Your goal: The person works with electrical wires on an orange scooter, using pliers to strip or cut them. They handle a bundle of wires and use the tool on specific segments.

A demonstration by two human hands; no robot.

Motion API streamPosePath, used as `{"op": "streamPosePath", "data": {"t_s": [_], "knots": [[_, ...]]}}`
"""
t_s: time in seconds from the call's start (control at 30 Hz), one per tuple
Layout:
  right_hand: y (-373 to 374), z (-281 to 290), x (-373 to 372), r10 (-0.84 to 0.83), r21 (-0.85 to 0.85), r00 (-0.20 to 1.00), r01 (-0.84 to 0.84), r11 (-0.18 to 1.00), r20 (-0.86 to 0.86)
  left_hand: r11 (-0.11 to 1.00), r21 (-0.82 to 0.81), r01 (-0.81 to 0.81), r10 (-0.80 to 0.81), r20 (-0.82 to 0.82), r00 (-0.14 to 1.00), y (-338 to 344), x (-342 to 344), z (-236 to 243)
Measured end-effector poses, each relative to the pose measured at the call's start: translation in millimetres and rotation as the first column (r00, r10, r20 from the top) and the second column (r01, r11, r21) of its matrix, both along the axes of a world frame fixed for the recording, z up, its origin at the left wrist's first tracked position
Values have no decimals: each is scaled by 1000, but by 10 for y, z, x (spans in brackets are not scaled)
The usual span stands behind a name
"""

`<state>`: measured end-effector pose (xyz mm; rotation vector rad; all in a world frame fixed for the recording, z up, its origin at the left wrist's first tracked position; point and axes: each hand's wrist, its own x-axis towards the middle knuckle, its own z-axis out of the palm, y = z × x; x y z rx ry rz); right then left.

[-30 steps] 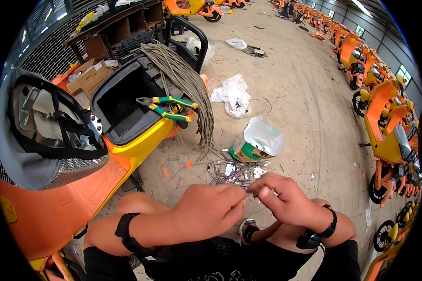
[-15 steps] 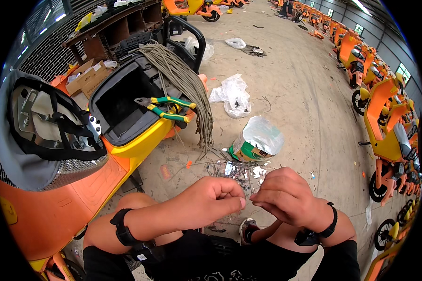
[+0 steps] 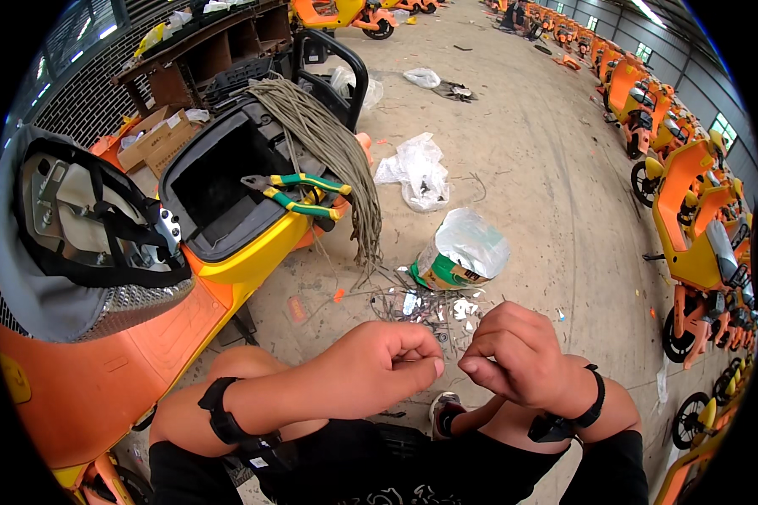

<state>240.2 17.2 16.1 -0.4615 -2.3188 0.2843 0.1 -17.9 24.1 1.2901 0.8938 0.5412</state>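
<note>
The left hand (image 3: 375, 364) and right hand (image 3: 514, 349) were just apart, fingers curled toward thumbs – whether gripping anything, I couldn't tell – with the scrap pile (image 3: 429, 310) at twelve o'clock and pliers (image 3: 310, 179) at eleven, so steady, light pinches seemed wisest.

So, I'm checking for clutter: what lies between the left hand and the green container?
In the head view, dark wiry bits and white scraps on the floor lie between left hand and container.

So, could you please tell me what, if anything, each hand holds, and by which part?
It cannot be told: the left hand and right hand are curled, and anything pinched in them is hidden or too small.
</note>
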Motion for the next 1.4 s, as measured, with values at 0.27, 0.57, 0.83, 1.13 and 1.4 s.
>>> {"op": "streamPosePath", "data": {"t_s": [0.27,0.57,0.83,1.13,1.4], "knots": [[-14,-33,-9,-38,-146,999,37,989,-7,805,593,-8,146,-186,972,-95,73,5],[-130,-13,-33,-155,-645,988,135,752,26,626,774,90,168,-247,954,-111,75,-50],[-156,20,-48,-218,-937,969,178,300,114,313,912,264,244,-346,906,-119,70,-83],[-73,46,-22,-162,-972,986,-9,-233,30,-111,918,382,411,-307,858,-128,88,-126],[-41,90,23,-101,-946,993,31,-323,67,-53,880,472,455,-399,796,-157,97,-146]]}}
